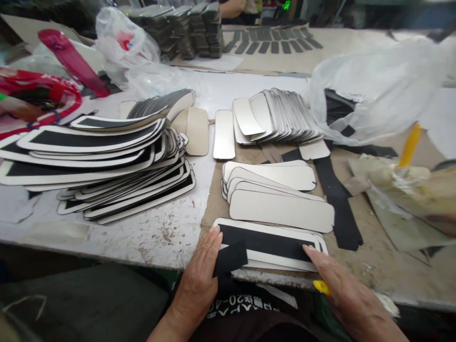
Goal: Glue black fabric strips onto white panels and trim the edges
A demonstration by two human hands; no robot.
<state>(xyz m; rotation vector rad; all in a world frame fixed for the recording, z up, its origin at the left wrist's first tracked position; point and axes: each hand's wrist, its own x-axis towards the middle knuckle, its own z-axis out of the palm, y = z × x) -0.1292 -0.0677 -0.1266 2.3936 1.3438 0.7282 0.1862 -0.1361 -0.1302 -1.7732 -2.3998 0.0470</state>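
Note:
A white, round-cornered panel (pixel 274 260) lies on a few others at the table's front edge, with a long black strip (pixel 263 241) along its middle. My left hand (pixel 201 268) has its fingertips on the strip's left end. A short black piece (pixel 231 259) comes out beside that hand, seemingly held in it; its thumb is hidden. With the thumb, my right hand (pixel 342 280) presses the strip's right end, its other fingers out of sight. Under that hand a yellow tool end (pixel 321 286) pokes out, apparently gripped in the palm.
Plain white panels (pixel 281 209) lie fanned just beyond, with a larger stack (pixel 285 116) behind. Panels with black strips (pixel 96 137) are piled at left. Loose black strips (pixel 337 204), a clear plastic bag (pixel 377 85) and a yellow-handled container (pixel 409 175) are at right.

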